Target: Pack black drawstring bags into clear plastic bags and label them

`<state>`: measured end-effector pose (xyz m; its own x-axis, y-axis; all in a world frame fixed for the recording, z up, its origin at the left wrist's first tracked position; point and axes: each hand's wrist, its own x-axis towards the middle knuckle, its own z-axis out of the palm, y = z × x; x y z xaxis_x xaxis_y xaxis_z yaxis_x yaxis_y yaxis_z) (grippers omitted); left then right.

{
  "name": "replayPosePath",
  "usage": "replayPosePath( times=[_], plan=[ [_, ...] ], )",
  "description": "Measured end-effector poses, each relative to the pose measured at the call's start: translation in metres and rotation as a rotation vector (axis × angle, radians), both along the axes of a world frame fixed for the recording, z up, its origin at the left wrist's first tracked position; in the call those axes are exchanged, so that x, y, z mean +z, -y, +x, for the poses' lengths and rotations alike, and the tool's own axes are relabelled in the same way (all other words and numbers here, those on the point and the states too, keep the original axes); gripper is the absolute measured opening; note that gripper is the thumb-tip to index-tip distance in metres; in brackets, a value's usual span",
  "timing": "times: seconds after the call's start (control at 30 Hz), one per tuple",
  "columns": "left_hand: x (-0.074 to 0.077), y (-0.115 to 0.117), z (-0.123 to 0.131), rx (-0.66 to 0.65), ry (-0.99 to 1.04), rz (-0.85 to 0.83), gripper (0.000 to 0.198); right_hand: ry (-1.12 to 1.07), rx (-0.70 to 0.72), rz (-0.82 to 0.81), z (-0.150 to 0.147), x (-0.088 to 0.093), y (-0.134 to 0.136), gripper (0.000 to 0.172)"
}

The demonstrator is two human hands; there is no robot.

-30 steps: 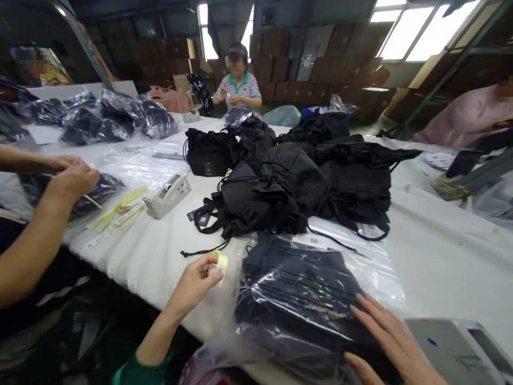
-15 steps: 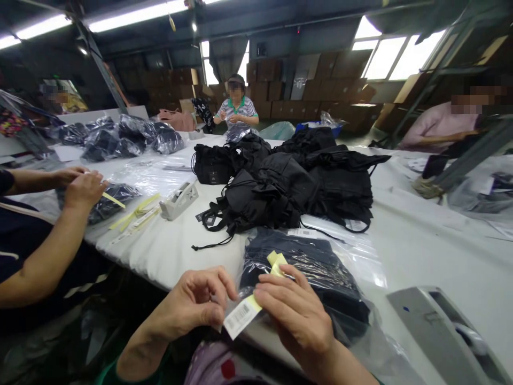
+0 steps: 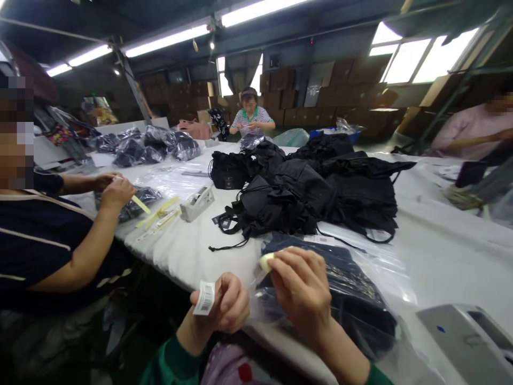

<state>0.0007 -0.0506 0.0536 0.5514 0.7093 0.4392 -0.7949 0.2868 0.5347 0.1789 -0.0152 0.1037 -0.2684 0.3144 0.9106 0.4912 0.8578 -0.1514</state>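
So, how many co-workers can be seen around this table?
3: one in a dark top close on the left, one in a striped shirt at the far end, one in a pink top on the right. Others may be hidden.

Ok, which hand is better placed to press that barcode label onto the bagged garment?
Left, probably. The left hand pinches the barcode label, just beside the bagged garment. The right hand is over it but is pinching a yellow backing strip.
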Motion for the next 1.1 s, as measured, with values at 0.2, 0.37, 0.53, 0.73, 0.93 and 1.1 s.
replayPosePath(
  times=[0.2,0.37,0.53,0.73,0.93,1.1],
  plan=[
    [-0.040,0.008,-0.029,0.160,-0.205,-0.143,0.077,0.236,-0.017,-0.050,-0.091,0.000,-0.057,0.017],
    [-0.058,0.003,-0.049,0.343,-0.279,-0.236,0.084,0.797,0.027,-0.441,-0.152,-0.084,-0.080,0.028],
    [-0.048,-0.013,-0.075,0.907,-0.445,-0.162,0.079,0.624,0.126,-0.632,-0.129,-0.108,-0.062,0.029],
    [-0.042,-0.026,-0.078,1.220,-0.597,0.208,0.096,-0.233,0.714,-1.764,-0.081,-0.045,0.018,0.049],
    [-0.033,-0.025,-0.056,1.232,-0.669,0.353,0.090,-0.516,0.813,-1.997,-0.069,-0.022,0.048,0.047],
    [-0.030,-0.024,-0.050,1.182,-0.788,0.472,0.093,-0.574,0.703,-1.967,-0.050,-0.024,0.048,0.038]
  ],
)
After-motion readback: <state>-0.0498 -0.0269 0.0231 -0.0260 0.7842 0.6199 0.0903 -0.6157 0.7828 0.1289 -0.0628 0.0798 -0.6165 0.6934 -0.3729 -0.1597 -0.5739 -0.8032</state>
